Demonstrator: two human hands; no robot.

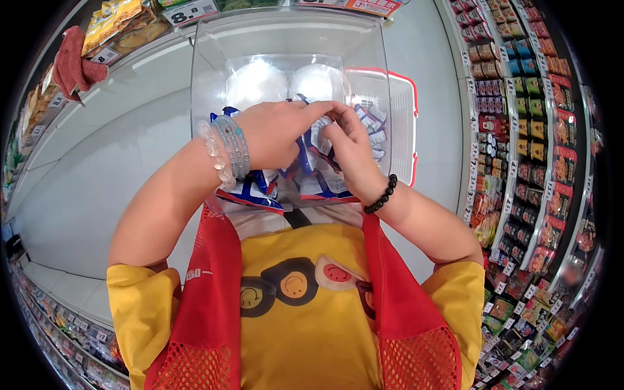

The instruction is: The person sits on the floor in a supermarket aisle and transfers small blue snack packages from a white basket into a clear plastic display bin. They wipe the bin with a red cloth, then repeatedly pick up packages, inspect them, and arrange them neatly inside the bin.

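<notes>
Both of my hands meet over a clear plastic bin [201, 71], working on a small blue, white and red packet [318, 138]. My left hand [276, 132], with beaded bracelets at the wrist, curls over the packet's left side; some of its fingertips are hidden. From the other side my right hand [354, 146], wearing a black bead bracelet, pinches the packet with bent fingers. More packets of the same colours [253, 198] lie in the near part of the bin, beneath and around my hands. Two shiny round domes [257, 84] show in its far part.
A white basket with red trim [404, 123] stands against the bin's right side. Shelves of packaged goods [520, 130] run along the right. Another shelf [130, 36] with bagged goods is at the far left, where a reddish cloth [73, 65] hangs. Pale floor [110, 169] lies left of the bin.
</notes>
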